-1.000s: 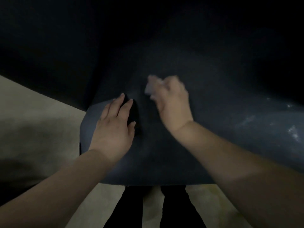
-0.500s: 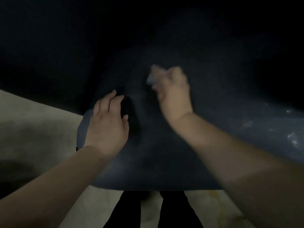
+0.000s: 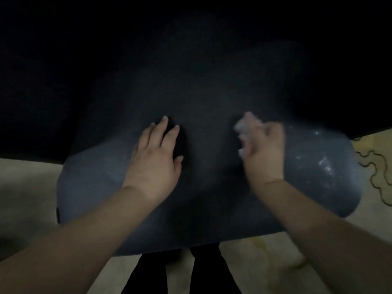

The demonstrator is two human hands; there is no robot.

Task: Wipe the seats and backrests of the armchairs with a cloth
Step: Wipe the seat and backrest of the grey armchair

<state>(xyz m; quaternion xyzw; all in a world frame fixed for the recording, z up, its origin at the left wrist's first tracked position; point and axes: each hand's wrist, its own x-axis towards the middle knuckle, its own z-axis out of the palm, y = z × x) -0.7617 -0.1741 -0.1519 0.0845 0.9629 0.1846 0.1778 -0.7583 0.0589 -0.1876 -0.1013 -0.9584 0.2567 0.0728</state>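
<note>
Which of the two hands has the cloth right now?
The right hand: its fingers are curled round the pale cloth, while the left hand lies flat on the dark seat.

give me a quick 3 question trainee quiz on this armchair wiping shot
1. True or false: the left hand rests with straight fingers on the dark blue padded armchair seat.
2. Which hand grips the small pale crumpled cloth? A) left B) right C) both
3. Fill in: whitish specks show on the seat's ___ side.

Key: 1 true. 2 B, the right hand. 3 right, near.
</note>
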